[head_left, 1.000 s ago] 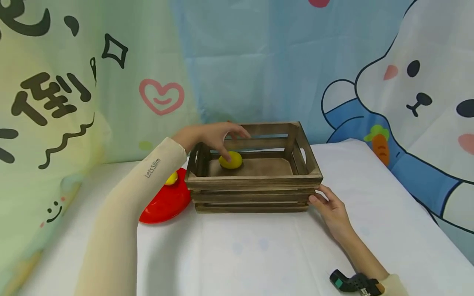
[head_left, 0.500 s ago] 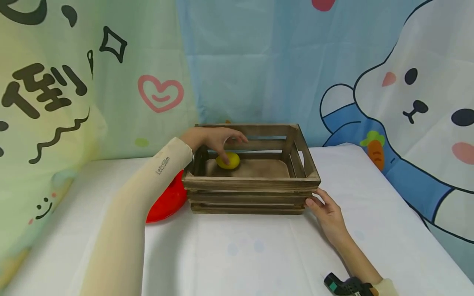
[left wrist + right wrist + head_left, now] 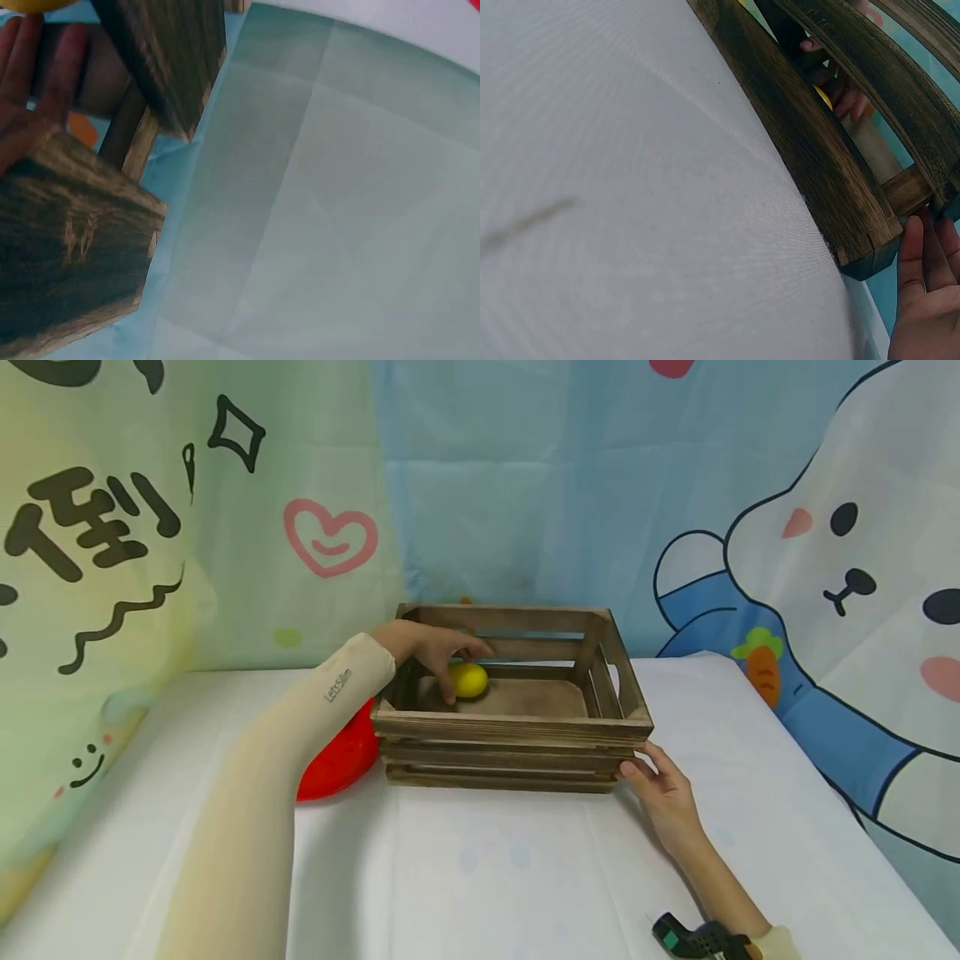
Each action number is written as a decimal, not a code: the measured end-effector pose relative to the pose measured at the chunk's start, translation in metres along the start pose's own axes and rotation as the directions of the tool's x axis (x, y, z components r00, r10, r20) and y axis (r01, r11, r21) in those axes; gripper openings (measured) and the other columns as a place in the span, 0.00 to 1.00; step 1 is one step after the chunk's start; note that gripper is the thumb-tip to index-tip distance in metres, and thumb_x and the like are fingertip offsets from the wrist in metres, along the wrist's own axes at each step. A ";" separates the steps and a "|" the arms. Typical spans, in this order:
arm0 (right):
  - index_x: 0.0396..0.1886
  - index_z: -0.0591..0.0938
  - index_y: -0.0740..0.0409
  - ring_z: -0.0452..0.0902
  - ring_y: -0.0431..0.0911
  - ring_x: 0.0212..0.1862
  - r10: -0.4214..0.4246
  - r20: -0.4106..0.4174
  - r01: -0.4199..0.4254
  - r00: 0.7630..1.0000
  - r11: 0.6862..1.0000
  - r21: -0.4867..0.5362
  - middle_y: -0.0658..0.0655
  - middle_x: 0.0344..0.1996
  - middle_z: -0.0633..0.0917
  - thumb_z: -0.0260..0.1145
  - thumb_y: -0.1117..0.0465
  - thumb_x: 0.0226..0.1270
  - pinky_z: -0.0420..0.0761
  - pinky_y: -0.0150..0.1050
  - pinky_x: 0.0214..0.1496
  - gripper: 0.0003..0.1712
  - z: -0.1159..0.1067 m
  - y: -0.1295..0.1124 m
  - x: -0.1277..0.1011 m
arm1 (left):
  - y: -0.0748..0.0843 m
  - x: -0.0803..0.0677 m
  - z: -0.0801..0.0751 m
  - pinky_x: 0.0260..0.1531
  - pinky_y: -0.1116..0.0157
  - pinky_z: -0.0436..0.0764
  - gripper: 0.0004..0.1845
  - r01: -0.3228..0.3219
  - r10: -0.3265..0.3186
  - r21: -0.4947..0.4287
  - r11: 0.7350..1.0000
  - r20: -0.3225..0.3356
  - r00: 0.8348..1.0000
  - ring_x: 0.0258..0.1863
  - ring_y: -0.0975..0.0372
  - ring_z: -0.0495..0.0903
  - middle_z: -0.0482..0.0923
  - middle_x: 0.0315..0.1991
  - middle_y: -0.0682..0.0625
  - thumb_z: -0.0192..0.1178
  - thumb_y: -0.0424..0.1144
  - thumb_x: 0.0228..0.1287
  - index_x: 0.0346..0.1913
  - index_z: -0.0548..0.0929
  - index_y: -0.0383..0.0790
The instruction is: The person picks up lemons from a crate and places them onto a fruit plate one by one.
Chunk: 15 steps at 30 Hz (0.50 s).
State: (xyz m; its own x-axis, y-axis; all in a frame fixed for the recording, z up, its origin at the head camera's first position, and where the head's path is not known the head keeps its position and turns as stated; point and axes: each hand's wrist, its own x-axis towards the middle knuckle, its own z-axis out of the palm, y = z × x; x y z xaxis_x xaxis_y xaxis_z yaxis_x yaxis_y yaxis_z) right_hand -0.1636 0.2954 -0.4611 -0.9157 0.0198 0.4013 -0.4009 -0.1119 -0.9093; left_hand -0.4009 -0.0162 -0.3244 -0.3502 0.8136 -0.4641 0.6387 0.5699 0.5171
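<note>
Left hand (image 3: 431, 647): reaches over the left wall of the crate, palm down, fingers bent down around the lemon and touching it; whether they truly grip it cannot be told from the head view. In the left wrist view the fingers (image 3: 34, 71) lie long and close together beside a slat.
Left arm: sleeved in pale beige fabric, stretched forward across the cloth, crossing above the red plate.
Right hand (image 3: 663, 789): rests on the cloth at the crate's near right corner, fingers straight and relaxed, fingertips (image 3: 913, 247) touching the corner post; holds nothing.
Lemon (image 3: 468, 679): yellow, smooth, oval; lies on the crate floor in its left half, toward the far wall.
Crate (image 3: 517, 731): dark-stained rough wood, rectangular, slatted sides with gaps, open top, cut-out handle in the right wall; stands flat on the table.
Red plate (image 3: 333, 764): glossy, round-edged, just left of the crate, partly hidden behind arm and crate.
Table cover (image 3: 525, 868): white cloth, faintly creased, with bare stretches in front of the crate and to its right.
Backdrop (image 3: 525, 485): printed fabric hanging close behind the crate, with a cartoon rabbit, heart and black characters.
</note>
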 end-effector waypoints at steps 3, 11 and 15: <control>0.61 0.76 0.62 0.79 0.38 0.53 -0.002 0.001 0.002 1.000 1.000 0.009 0.48 0.53 0.78 0.54 0.79 0.69 0.79 0.30 0.52 0.24 0.003 0.002 0.000 | -0.003 -0.001 0.002 0.71 0.55 0.57 0.48 0.020 -0.021 0.042 0.999 0.026 0.999 0.73 0.50 0.57 0.54 0.75 0.44 0.71 0.39 0.57 0.76 0.55 0.41; 0.61 0.75 0.64 0.79 0.37 0.53 -0.019 0.012 0.019 1.000 1.000 0.016 0.48 0.54 0.78 0.53 0.79 0.69 0.80 0.29 0.51 0.23 0.003 0.003 0.001 | -0.006 0.002 0.004 0.70 0.54 0.60 0.39 0.119 -0.137 0.170 0.978 0.100 0.986 0.74 0.52 0.53 0.52 0.76 0.46 0.64 0.43 0.66 0.76 0.58 0.48; 0.63 0.74 0.65 0.78 0.37 0.54 -0.006 0.012 0.006 1.000 1.000 0.004 0.48 0.55 0.77 0.53 0.79 0.70 0.79 0.29 0.52 0.23 0.003 0.003 0.001 | -0.005 0.002 0.005 0.70 0.54 0.59 0.33 0.135 -0.165 0.252 0.958 0.102 0.981 0.74 0.53 0.54 0.55 0.75 0.46 0.58 0.45 0.71 0.75 0.60 0.48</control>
State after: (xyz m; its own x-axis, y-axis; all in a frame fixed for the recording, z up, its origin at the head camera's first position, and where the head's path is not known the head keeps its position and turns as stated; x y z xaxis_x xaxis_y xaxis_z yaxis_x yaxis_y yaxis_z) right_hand -0.1657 0.2920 -0.4632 -0.9130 0.0090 0.4078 -0.4060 -0.1159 -0.9065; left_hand -0.4017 -0.0180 -0.3319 -0.3789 0.6925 -0.6139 0.7375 0.6267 0.2517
